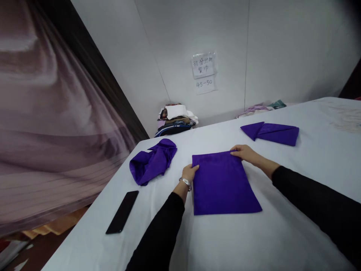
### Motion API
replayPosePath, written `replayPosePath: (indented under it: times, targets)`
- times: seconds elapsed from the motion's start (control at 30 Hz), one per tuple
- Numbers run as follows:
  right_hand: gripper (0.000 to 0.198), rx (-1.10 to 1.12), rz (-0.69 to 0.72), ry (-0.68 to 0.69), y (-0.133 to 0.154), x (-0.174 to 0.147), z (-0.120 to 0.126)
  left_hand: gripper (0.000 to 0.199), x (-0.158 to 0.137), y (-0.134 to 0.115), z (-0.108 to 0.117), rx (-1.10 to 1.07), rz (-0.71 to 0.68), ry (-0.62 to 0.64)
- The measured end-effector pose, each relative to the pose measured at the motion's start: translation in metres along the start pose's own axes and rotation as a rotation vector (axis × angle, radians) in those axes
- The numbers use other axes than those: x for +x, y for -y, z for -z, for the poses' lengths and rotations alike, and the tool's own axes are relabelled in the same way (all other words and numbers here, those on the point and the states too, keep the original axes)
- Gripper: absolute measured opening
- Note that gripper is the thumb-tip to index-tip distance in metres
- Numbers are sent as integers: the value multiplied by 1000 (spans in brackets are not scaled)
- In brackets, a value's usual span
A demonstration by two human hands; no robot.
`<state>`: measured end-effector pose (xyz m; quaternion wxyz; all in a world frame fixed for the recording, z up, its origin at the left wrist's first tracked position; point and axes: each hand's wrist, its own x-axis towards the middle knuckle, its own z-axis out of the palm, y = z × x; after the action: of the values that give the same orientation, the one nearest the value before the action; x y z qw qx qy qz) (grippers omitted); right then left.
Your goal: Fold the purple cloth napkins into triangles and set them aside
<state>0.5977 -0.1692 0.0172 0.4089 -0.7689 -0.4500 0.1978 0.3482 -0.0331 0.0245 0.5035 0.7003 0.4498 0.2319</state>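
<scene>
A purple cloth napkin (222, 186), folded to a square, lies flat on the white-covered table in front of me. My left hand (190, 172) grips its left edge near the far corner, thumb on top and fingers underneath. At the far right corner, my right hand (243, 152) pinches the edge between thumb and fingers. A crumpled purple cloth (153, 162) lies to the left of my left hand. Beyond my right hand rests another purple napkin (278, 133), folded into a pointed shape.
A black phone (122, 212) lies at the table's left side. Stacked folded clothes (176, 120) stand behind the far edge, with more fabric (258, 109) farther right. Handwritten paper signs (204, 71) hang on the wall. A pinkish curtain (50, 113) hangs at the left.
</scene>
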Motion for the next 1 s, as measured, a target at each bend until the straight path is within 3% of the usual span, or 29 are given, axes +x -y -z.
replayPosePath:
  times: [0.17,0.3,0.37,0.43,0.6,0.73,1.0]
  targets:
    - [29,-203,12,-94,-33,9,-15,41,11,26,0,204,-66,-124]
    - [40,-378,230,-131,-18,-9,-28,42,1,25,-6,517,-363,-97]
    - [47,-428,356,-61,1,-19,-47,43,-1,22,-16,708,-482,-31]
    - [56,-417,399,62,22,-26,-71,47,1,19,-28,841,-508,50]
    - [74,-470,371,292,46,-27,-110,60,18,25,-44,1057,-411,187]
    - [79,-549,350,308,31,-17,-105,68,23,30,-44,1097,-360,199]
    - [77,-647,338,183,-10,-7,-77,72,20,29,-44,1075,-362,169]
